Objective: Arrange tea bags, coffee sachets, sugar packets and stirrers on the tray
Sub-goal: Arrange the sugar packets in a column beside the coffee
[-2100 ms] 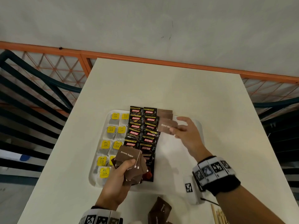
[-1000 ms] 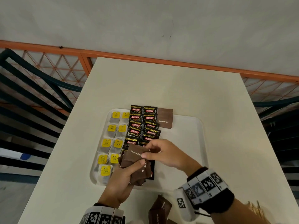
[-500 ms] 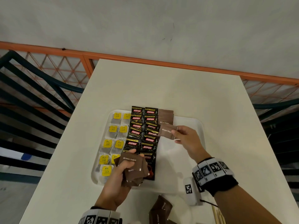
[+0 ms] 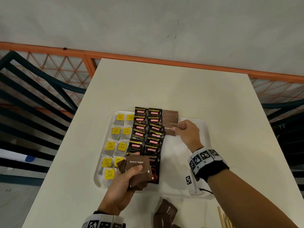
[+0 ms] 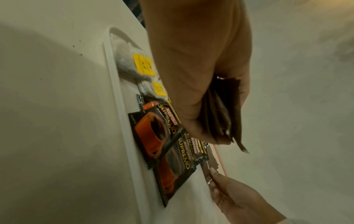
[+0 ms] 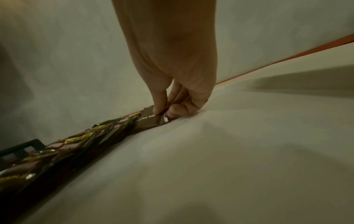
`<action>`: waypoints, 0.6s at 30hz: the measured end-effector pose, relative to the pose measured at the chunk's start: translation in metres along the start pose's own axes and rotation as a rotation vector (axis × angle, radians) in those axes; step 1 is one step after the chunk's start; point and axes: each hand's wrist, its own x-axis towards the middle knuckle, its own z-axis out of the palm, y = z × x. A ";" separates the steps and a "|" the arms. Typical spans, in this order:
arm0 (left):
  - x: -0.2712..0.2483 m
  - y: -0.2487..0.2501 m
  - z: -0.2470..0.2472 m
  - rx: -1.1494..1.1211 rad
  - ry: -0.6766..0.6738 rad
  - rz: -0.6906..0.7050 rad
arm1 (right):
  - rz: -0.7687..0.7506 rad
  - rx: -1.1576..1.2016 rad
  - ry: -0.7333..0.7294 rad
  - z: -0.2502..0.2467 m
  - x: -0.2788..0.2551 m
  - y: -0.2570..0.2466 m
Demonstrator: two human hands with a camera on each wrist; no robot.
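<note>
A white tray (image 4: 194, 145) lies on the table. It carries two columns of yellow-tagged tea bags (image 4: 116, 130), two columns of black Kopiko coffee sachets (image 4: 148, 129) and a short column of brown sugar packets (image 4: 170, 118). My right hand (image 4: 184, 130) pinches one brown sugar packet (image 4: 169, 130) and holds it down on the tray just below that column; in the right wrist view the thumb and finger pinch the packet (image 6: 151, 119). My left hand (image 4: 125, 183) grips a fanned stack of brown sugar packets (image 4: 138, 168) over the tray's near edge, also seen as a stack of packets (image 5: 224, 112).
More brown sugar packets (image 4: 164, 214) lie on the table in front of the tray. Wooden stirrers (image 4: 225, 219) show at the bottom right. An orange railing (image 4: 148, 57) and dark chair slats (image 4: 32, 99) border the table's far and left sides.
My right hand took a packet from the left hand's stack, carried it to the far side of the tray and lowered it below the sugar column. The left hand stayed in place.
</note>
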 end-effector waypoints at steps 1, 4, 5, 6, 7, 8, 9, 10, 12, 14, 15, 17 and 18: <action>0.000 0.000 0.000 0.002 0.000 -0.002 | -0.011 0.002 0.013 0.001 0.000 0.001; 0.000 0.000 0.000 0.015 -0.004 0.004 | -0.022 0.007 0.048 0.002 -0.003 0.000; 0.000 -0.001 0.000 0.018 0.000 0.010 | -0.020 0.006 0.063 0.001 -0.005 -0.001; 0.000 0.000 0.000 0.019 -0.002 0.016 | -0.017 0.002 0.075 -0.001 -0.009 -0.004; 0.000 0.000 0.002 0.020 -0.003 0.021 | -0.018 0.000 0.077 -0.002 -0.013 -0.007; 0.000 0.000 0.002 0.032 -0.002 0.025 | -0.028 -0.009 0.066 -0.004 -0.020 -0.012; 0.000 0.000 0.003 0.047 0.001 0.028 | -0.043 -0.025 0.039 -0.005 -0.028 -0.017; -0.001 -0.001 0.003 0.065 0.009 0.030 | -0.057 -0.051 -0.015 -0.007 -0.038 -0.022; -0.001 -0.002 0.005 0.088 0.022 0.025 | -0.078 -0.109 -0.190 -0.008 -0.062 -0.032; -0.002 -0.004 0.007 0.089 0.015 0.011 | -0.080 -0.116 -0.405 -0.010 -0.085 -0.037; -0.003 -0.004 0.009 0.087 0.007 0.008 | -0.065 -0.091 -0.507 -0.010 -0.096 -0.037; -0.005 -0.002 0.011 0.077 -0.038 0.004 | -0.035 -0.032 -0.641 -0.010 -0.113 -0.036; -0.005 -0.003 0.010 0.080 -0.071 0.005 | -0.025 0.007 -0.662 -0.009 -0.119 -0.034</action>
